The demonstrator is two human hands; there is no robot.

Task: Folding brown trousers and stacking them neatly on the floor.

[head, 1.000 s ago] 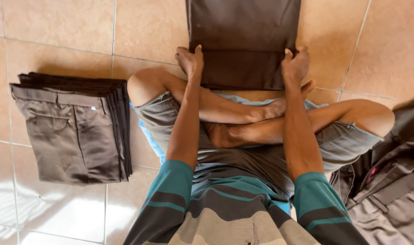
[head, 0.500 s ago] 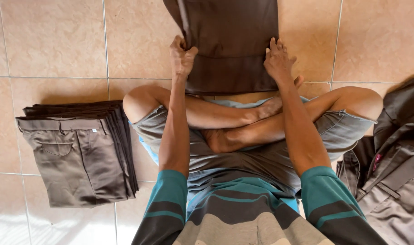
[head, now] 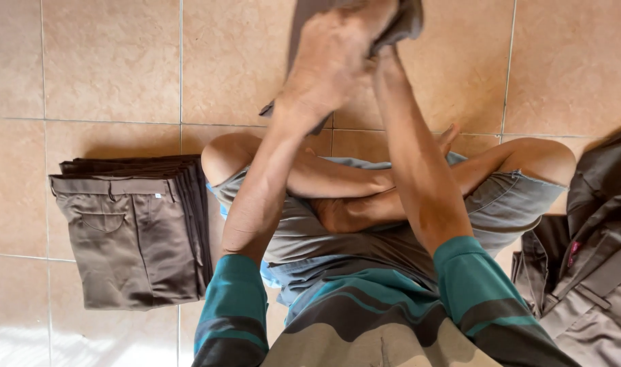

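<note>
Tiled floor (head: 106, 61); brown trousers (head: 402, 20) gripped in both hands' fingers (head: 337, 47).

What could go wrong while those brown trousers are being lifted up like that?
1. The left hand and right hand grip the brown trousers bunched close together, so the neat fold may come undone.
2. An edge of cloth hangs loose by the left wrist and might drag on the tiled floor.
3. The folded stack sits near the left knee; a careless set-down might knock it crooked.
</note>
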